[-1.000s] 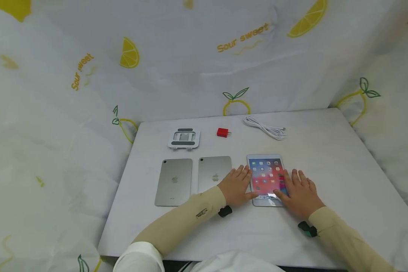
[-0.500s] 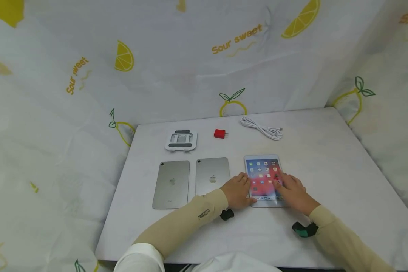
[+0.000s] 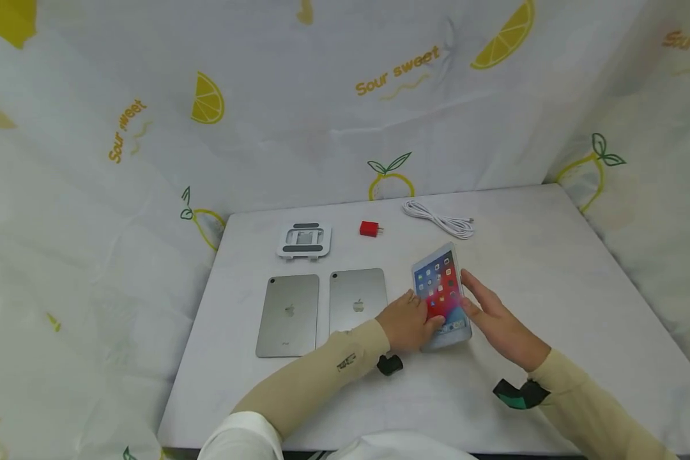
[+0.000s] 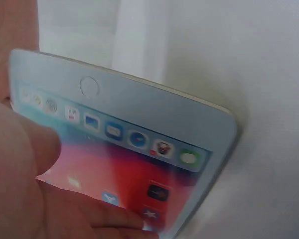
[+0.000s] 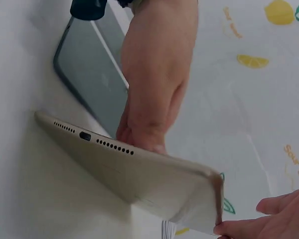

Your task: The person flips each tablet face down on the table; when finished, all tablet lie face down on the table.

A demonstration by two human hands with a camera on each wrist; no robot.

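Observation:
A white-framed tablet [image 3: 439, 287] with its screen lit leans up from the white table, its right side raised and its left side low. My left hand [image 3: 405, 322] holds the tablet's left side, thumb over the lower part of the screen. At the raised right edge, my right hand [image 3: 503, 329] has its fingers extended and parted. In the right wrist view, one fingertip of the right hand [image 5: 274, 219] touches the tablet's edge, while another finger stays off it. That view also shows the tablet's pale metal back [image 5: 134, 184] and charging port.
Two silver tablets [image 3: 287, 316] [image 3: 358, 297] lie face down to the left, one partly under my left forearm. Farther back are a white folding stand [image 3: 305, 241], a red charger plug [image 3: 369, 229] and a coiled white cable [image 3: 439, 220].
The lit tablet lay flat and now tilts up on its right side. My right hand moved in to its edge, lifted it, and its fingers have spread. The left hand stays at the left side.

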